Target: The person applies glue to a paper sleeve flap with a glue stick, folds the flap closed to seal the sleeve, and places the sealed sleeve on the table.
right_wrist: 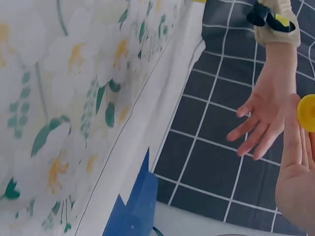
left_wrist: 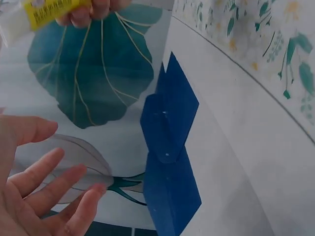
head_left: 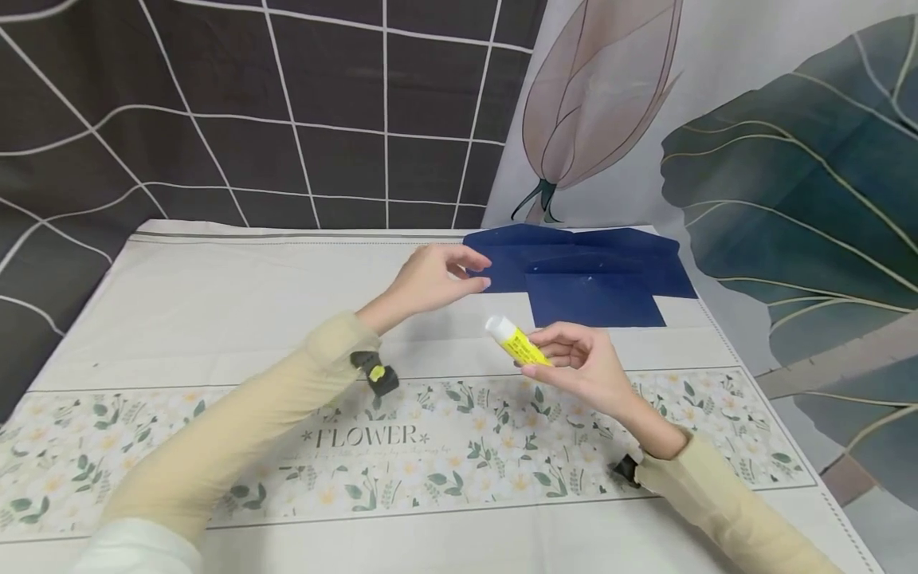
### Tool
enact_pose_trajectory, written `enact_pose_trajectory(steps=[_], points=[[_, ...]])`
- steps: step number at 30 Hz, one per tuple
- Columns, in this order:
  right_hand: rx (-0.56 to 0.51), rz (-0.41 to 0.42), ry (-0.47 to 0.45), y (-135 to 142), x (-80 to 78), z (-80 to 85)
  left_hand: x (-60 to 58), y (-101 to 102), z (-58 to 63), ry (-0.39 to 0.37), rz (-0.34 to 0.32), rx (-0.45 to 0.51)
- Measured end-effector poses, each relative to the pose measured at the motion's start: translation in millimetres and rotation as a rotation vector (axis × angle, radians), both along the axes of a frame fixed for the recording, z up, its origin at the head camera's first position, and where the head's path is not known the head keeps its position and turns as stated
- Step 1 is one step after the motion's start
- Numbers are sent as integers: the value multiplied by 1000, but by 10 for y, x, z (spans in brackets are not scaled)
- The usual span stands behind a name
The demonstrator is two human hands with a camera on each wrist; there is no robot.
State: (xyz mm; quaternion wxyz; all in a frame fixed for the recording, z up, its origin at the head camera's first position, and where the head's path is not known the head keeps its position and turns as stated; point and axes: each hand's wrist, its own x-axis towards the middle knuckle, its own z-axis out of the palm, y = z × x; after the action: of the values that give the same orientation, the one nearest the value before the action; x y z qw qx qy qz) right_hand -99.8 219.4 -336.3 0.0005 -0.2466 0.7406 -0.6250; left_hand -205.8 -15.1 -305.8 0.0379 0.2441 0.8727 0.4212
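A glue stick (head_left: 521, 343) with a yellow label and a whitish end is held in my right hand (head_left: 584, 365), between thumb and fingers, tilted up to the left above the table. In the right wrist view its round yellow base (right_wrist: 308, 113) shows at the edge. My left hand (head_left: 436, 279) holds nothing; its fingers are spread and slightly bent in the left wrist view. It hovers just left of the navy blue envelopes (head_left: 595, 301), which lie overlapping at the table's back right with pointed flaps up. The left wrist view shows the envelopes (left_wrist: 170, 113) beyond the fingers.
A white tablecloth (head_left: 237, 303) with a floral band and the word FLOWER covers the table. Behind it hangs a dark cloth (head_left: 337, 96) with white grid lines. A curtain (head_left: 617, 183) with large leaf and petal prints hangs along the back right and right side.
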Motion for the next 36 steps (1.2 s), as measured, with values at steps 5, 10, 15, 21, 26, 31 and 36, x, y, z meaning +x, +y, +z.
enact_pose_trajectory(steps=[5, 10, 15, 21, 26, 31, 36], points=[[-1, 13, 28, 91, 1, 13, -290, 190, -103, -49, -24, 7], [22, 6, 34, 149, -17, 29, -578, 376, -206, -104, -57, 53], [32, 14, 31, 194, -14, 15, -801, 547, -319, -154, -53, 60], [53, -11, 37, 237, 31, -5, -964, 691, -467, -198, -69, 39], [88, -13, 31, 256, 49, -24, -1048, 817, -563, -204, -62, 34], [105, -5, 28, 271, 64, -46, -1100, 950, -637, -207, -48, 25], [124, -7, 33, 269, 54, -43, -1127, 1036, -686, -216, -1, -15]])
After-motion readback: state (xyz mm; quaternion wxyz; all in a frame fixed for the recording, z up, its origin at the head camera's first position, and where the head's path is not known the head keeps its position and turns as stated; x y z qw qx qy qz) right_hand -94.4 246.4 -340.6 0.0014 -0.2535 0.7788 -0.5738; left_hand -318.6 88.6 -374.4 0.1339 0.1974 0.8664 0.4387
